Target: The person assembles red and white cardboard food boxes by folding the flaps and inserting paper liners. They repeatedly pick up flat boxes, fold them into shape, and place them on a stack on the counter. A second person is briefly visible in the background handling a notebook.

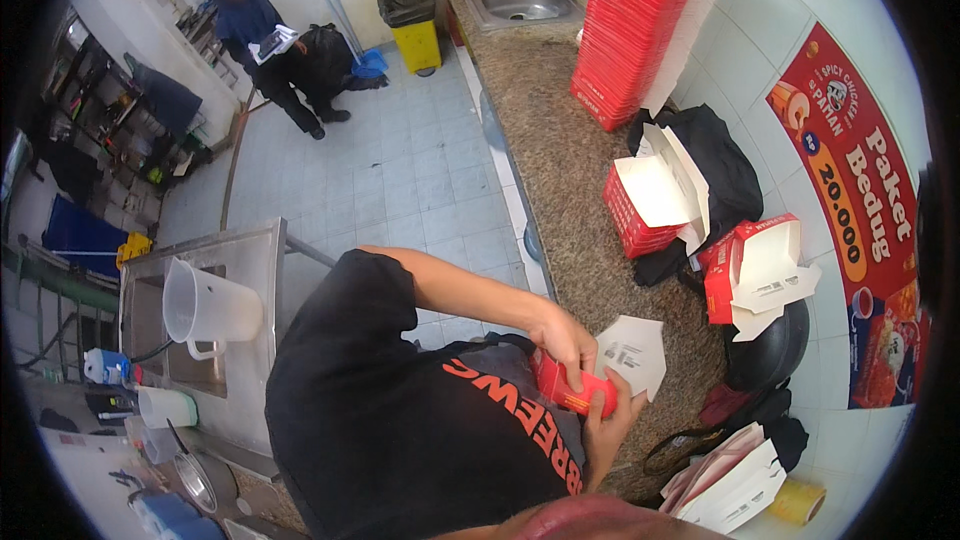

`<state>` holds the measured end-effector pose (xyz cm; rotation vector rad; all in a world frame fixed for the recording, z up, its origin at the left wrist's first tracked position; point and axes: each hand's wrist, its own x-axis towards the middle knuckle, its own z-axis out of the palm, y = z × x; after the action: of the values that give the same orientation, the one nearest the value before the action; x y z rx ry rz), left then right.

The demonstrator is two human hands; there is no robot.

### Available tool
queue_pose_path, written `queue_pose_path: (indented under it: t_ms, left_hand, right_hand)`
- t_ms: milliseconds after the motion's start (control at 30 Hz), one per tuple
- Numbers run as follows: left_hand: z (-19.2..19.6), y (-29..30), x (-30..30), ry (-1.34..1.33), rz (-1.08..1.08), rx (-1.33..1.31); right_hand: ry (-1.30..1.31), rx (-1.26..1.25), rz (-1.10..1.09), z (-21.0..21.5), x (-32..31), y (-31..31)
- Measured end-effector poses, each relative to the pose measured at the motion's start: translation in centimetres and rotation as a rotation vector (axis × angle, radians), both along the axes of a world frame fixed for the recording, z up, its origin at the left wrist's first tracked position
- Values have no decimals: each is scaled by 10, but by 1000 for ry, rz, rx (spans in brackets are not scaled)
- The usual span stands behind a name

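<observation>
My two hands hold a red and white cardboard food box close to my body, at the edge of the speckled stone counter. Its pale inner flap stands spread out toward the counter, and the red side is partly covered by my fingers. From above, my left hand grips the red panel with thumb and fingers. My right hand pinches the same box at its near edge. Farther along the counter lie an opened food box and, beside the wall, another one.
A tall stack of red boxes rises on the counter before the sink. Black bags and flat cartons lie along the wall. To the left, a steel table carries a plastic jug. A person stands near a yellow bin.
</observation>
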<state>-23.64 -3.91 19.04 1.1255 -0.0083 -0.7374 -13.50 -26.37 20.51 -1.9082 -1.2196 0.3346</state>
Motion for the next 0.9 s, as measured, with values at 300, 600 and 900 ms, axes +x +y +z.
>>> queue_pose_path:
  t_ms: [300,600,900]
  left_hand:
    - [11,-18,7,-35,-9,55]
    - [14,-20,28,-80,68,281]
    - [52,-33,54,-533,239,685]
  right_hand:
    - [338,-516,30,42,11,7]
    - [135,-54,90,19,20,-3]
    - [-6,-62,-233,33,58,-24]
